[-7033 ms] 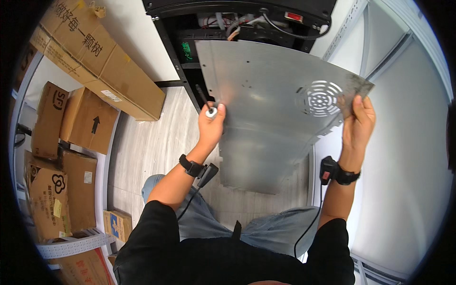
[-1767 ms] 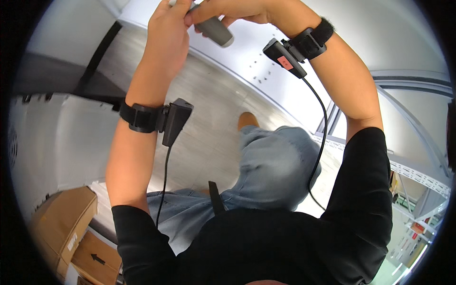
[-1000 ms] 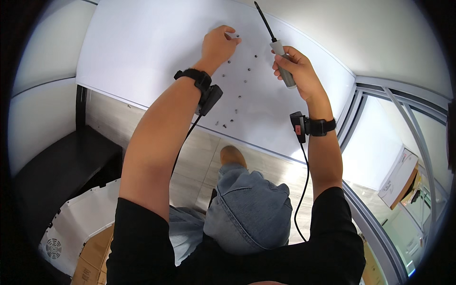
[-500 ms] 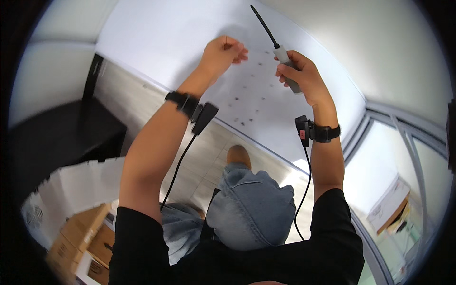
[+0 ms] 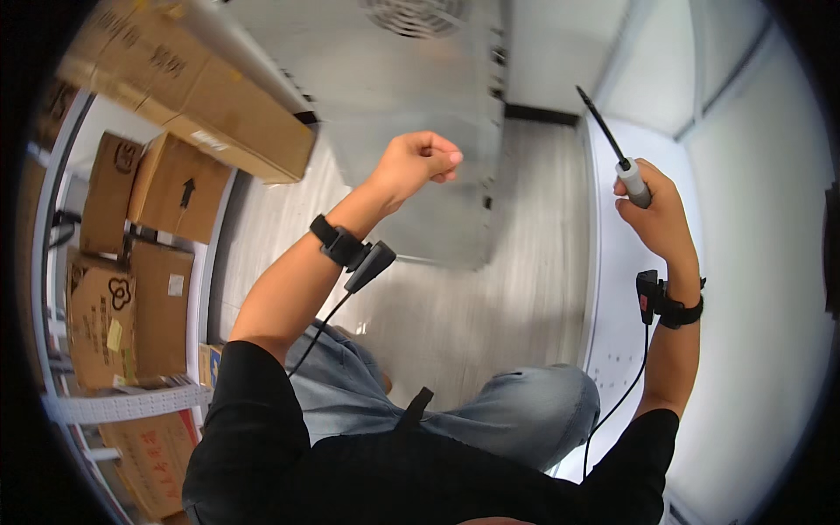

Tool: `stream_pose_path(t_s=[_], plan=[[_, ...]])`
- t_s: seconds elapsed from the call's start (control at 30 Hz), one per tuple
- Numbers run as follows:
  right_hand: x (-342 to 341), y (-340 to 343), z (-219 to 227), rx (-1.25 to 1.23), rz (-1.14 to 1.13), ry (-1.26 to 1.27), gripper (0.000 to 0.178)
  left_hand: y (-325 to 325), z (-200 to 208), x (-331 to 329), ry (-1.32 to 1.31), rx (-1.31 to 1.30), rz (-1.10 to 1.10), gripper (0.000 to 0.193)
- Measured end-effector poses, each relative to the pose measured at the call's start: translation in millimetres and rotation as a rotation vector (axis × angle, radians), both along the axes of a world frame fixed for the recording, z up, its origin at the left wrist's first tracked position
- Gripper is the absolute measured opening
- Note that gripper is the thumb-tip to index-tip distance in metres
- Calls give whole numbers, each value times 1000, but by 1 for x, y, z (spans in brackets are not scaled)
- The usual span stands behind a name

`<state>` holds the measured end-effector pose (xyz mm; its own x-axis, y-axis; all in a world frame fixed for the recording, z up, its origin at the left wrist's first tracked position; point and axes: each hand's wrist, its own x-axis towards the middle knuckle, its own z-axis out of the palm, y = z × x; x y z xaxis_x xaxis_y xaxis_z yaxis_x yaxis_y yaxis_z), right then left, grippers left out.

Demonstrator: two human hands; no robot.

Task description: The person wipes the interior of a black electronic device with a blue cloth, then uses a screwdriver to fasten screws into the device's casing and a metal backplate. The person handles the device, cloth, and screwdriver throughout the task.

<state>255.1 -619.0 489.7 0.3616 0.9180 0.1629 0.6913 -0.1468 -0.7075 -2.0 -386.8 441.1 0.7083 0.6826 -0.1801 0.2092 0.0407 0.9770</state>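
My right hand (image 5: 658, 210) grips a screwdriver (image 5: 635, 184) by its grey handle. The dark shaft points up and to the left, above a low white surface (image 5: 612, 254) on the right. My left hand (image 5: 416, 166) is held in the air near the middle, closed with thumb and fingertips pressed together. Whatever may be between those fingertips is too small or hidden to make out. Behind the left hand stands a large grey metal cabinet (image 5: 394, 96) with a round vent grille (image 5: 416, 13). Both wrists wear black straps with cabled boxes.
At the left, a white metal shelf (image 5: 131, 404) holds several cardboard boxes (image 5: 179, 188). A long carton (image 5: 188, 79) juts out above it at the upper left. Pale wooden floor (image 5: 542, 227) lies between the cabinet and the white surface. A white wall (image 5: 752, 227) closes off the right.
My view has swung from the speckled white surface toward the cabinet and shelf. My hands are now farther apart, the screwdriver still in the right one and the left still closed.
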Motion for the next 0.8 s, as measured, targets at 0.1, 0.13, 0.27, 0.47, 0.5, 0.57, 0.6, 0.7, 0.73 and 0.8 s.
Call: stream_pose_path(t_s=[0.1, 0.13, 0.27, 0.47, 0.5, 0.57, 0.6, 0.7, 0.73, 0.8], plan=[[-52, 25, 43, 143, 129, -25, 19, 12, 3, -46, -105, 40, 171, 12], [-72, 33, 60, 163, 169, -113, 23, 15, 4, -61, -140, 18, 227, 13], [-148, 86, 104, 425, 142, -400, 25, 34, 9, -96, -380, -141, 323, 18], [-209, 171, 115, 492, -2, -929, 20, 69, -23, -115, -420, -307, 330, 23], [-213, 179, 107, 480, -29, -933, 19, 69, -30, -118, -411, -345, 347, 25], [-209, 193, 98, 466, -72, -959, 18, 75, -42, -113, -399, -399, 379, 30], [-210, 197, 94, 456, -82, -963, 17, 77, -43, -115, -356, -411, 390, 39], [-208, 206, 86, 461, -87, -969, 16, 90, -64, -113, -260, -376, 279, 40], [-208, 209, 85, 470, -87, -971, 16, 95, -71, -110, -248, -395, 247, 40], [-208, 211, 83, 491, -93, -971, 16, 103, -82, -103, -245, -401, 174, 37]])
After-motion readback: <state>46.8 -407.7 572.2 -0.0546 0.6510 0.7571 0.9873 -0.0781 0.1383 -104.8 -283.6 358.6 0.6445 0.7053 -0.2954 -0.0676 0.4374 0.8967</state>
